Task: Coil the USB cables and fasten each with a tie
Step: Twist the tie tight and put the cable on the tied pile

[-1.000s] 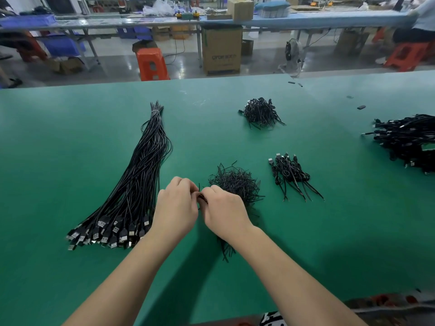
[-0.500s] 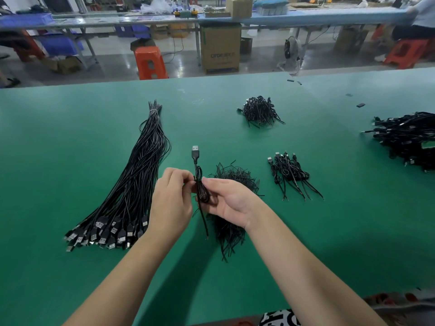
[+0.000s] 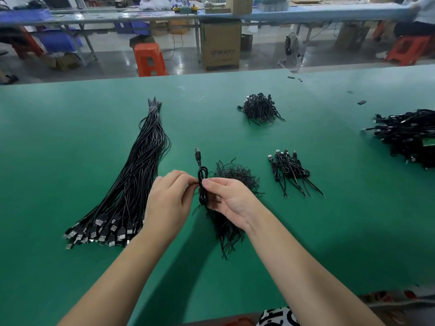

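Head view: left hand (image 3: 168, 203) and right hand (image 3: 229, 200) both pinch a coiled USB cable (image 3: 202, 184) at its middle, above the tie pile (image 3: 231, 201). Pinching there likely keeps the loops gathered for twisting a tie.

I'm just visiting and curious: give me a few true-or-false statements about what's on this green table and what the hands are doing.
1. Both hands hold one coiled cable. True: left hand and right hand pinch it.
2. Its USB plug points toward the person. False: it points away.
3. The long bundle lies left of the hands. True.
4. The tie pile lies left of the bundle. False: it lies right of it, under the right hand.
5. The table is red. False: green.
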Available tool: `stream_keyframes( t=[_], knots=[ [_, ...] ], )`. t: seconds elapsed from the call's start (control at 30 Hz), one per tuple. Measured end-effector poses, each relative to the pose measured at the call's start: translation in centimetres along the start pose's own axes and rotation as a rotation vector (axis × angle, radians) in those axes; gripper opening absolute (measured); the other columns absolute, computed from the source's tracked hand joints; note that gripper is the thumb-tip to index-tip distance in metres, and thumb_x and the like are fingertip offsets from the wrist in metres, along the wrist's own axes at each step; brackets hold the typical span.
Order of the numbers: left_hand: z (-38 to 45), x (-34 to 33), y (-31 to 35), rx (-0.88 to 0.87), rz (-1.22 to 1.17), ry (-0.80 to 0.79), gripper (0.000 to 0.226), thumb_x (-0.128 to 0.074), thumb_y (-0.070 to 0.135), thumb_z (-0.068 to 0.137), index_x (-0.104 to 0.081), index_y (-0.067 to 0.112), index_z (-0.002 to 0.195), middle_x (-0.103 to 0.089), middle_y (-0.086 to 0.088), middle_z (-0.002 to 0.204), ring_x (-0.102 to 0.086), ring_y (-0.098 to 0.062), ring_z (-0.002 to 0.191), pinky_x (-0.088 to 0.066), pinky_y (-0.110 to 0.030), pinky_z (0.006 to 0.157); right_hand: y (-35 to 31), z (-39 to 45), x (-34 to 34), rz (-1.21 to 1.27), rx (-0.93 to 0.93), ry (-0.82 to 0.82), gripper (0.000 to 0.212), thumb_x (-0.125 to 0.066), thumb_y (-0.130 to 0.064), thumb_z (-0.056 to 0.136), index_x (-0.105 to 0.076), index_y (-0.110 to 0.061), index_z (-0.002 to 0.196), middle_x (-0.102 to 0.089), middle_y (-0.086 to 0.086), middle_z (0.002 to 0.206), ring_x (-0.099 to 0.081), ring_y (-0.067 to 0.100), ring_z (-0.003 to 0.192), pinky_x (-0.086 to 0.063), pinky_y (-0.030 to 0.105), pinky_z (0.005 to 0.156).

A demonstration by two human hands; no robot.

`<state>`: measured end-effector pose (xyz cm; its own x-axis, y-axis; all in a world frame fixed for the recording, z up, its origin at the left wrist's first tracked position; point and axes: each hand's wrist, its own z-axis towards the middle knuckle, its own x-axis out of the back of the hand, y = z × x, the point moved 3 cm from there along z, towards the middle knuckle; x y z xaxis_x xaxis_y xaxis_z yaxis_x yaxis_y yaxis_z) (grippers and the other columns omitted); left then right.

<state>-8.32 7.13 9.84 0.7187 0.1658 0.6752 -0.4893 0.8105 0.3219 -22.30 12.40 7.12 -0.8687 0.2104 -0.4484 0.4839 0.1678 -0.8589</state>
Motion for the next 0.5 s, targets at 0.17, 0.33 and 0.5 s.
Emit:
stream_keyframes(
  t=[0.17,0.33,0.5],
  knots=[
    [-0.1,0.4,-0.1,-0.043,-0.033,-0.016,0.012,-0.061,0.013,0.095,-0.069,0.006,0.089,-0.07,-0.002,0.093,-0.065,-0.024,0.08,-0.054,-0.04,0.071,0.0,-0.1,-0.2,-0.011,0.006,-0.019,0.006,-0.076,-0.02,0.085,-0.079,-0.014,0.085,-0.073,0.0,0.081,-0.067,0.011,0.072,-0.056,0.025,0.069],
    [0.0,0.9,0.5,-0.057,-0.004,-0.078,0.025,-0.05,0.022,0.097,-0.069,0.007,0.09,-0.069,-0.002,0.085,-0.064,-0.028,0.063,-0.053,-0.039,0.053,0.1,-0.1,-0.3,0.002,0.007,-0.022,0.016,-0.07,-0.013,0.092,-0.081,-0.015,0.08,-0.073,0.0,0.08,-0.067,0.01,0.071,-0.055,0.024,0.068],
    [-0.1,1.1,0.5,-0.1,0.04,-0.141,0.029,-0.048,0.028,0.094,-0.069,0.01,0.087,-0.066,0.001,0.079,-0.059,-0.025,0.052,-0.048,-0.035,0.044,0.9,0.0,0.1,-0.006,-0.058,0.016,0.018,-0.069,-0.013,0.093,-0.08,-0.015,0.079,-0.072,0.0,0.075,-0.066,0.008,0.065,-0.052,0.021,0.059]
  ],
)
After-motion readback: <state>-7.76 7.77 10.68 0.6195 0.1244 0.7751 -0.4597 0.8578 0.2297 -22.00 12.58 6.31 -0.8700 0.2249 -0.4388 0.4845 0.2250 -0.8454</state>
